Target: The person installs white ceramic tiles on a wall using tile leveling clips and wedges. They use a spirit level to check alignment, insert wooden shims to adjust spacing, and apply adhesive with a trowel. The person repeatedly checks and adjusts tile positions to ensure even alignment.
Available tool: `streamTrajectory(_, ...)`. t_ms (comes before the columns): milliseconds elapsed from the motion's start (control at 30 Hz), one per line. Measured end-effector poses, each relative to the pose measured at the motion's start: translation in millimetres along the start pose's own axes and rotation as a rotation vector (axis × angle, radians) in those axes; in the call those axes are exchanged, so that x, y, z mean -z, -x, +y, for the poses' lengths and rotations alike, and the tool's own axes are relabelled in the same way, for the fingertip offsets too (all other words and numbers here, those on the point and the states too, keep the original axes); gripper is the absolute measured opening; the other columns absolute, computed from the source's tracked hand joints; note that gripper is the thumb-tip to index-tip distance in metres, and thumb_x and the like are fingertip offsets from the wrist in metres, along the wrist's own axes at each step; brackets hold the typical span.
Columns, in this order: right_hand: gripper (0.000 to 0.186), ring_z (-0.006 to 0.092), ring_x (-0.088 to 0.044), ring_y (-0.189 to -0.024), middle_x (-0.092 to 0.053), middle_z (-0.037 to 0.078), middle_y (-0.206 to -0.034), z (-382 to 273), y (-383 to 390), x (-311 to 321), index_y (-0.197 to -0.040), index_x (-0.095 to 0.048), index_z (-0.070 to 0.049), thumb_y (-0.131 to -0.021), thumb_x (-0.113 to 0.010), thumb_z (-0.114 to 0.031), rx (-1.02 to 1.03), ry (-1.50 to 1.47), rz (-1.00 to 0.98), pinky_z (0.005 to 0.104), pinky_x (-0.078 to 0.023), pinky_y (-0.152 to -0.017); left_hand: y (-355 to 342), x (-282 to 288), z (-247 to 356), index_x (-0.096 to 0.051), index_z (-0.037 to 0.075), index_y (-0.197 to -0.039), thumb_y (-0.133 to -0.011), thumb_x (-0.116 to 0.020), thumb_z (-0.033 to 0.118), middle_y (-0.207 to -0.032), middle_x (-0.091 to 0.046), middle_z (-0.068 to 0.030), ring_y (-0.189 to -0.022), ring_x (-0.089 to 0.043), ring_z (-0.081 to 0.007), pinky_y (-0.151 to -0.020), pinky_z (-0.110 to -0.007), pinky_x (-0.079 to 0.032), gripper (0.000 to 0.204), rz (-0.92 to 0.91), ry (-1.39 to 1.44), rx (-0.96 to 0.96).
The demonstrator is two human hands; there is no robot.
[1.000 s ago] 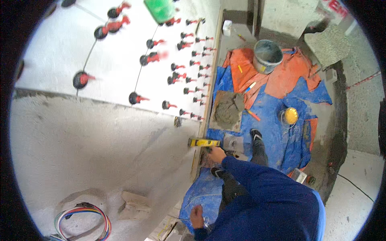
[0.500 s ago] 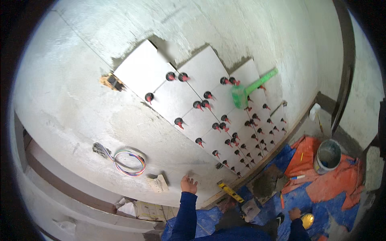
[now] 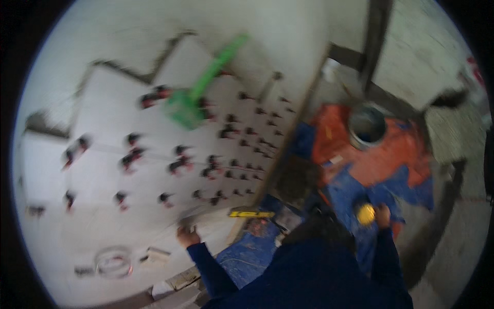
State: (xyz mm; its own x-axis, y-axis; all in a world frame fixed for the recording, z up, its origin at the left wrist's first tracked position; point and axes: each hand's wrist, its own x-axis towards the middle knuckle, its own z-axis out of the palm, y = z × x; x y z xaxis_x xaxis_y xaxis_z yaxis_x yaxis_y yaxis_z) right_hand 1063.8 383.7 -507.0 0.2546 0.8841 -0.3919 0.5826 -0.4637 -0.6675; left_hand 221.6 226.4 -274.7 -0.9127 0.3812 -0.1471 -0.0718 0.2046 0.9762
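My left hand (image 3: 188, 236) is raised close to the lower edge of the tiled wall, fingers apart and blurred, with no held object showing. My right hand (image 3: 382, 215) is low over the floor sheeting, right beside a round, shiny yellow thing (image 3: 366, 213); blur hides whether the fingers grip it. Large white tiles (image 3: 103, 113) cover part of the wall, with black-and-red levelling clips (image 3: 133, 158) along their joints. In front of the tiles shows a green mallet (image 3: 184, 109), its handle slanting up to the right.
A yellow spirit level (image 3: 251, 213) lies by the wall's foot. On the orange tarp (image 3: 329, 134) stands a mortar-stained bucket (image 3: 367, 125); blue sheeting (image 3: 342, 190) spreads around it. Coiled wires (image 3: 113, 261) hang from the wall. A rough pale block (image 3: 453, 134) is at the right.
My view has swung right, so the wall and mallet appear farther left and the picture is blurred. My right hand has gone from the yellow thing's left side to its right.
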Motion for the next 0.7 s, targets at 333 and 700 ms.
streamTrajectory(333, 0.032, 0.0447, -0.071, -0.094, -0.075, 0.021, -0.098, -132.1, -115.3, -88.2, -0.108, -0.072, -0.002, -0.089, -0.071, -0.028, 0.365, 0.307, -0.150, 0.0513, -0.056, -0.084, 58.9, -6.1, 7.0, -0.056, 0.009, -0.138, -0.095, -0.064, 0.036, -0.141, -0.056, -0.0072, -0.136, -0.046, -0.0253, -0.117, -0.055, -0.032, 0.051, 0.310, 0.382, 0.093)
streamTrajectory(700, 0.033, 0.0355, -0.064, -0.119, -0.069, 0.015, -0.128, -56.0, -330.3, -362.5, -0.123, -0.068, -0.007, -0.096, -0.055, -0.020, 0.528, 0.993, -0.434, 0.0483, -0.053, -0.096, 330.1, -284.4, -229.5, -0.051, 0.005, -0.152, -0.091, -0.075, 0.026, -0.157, -0.049, -0.0188, -0.143, -0.045, -0.0352, -0.119, -0.051, -0.032, 0.068, -0.603, -0.961, 0.186)
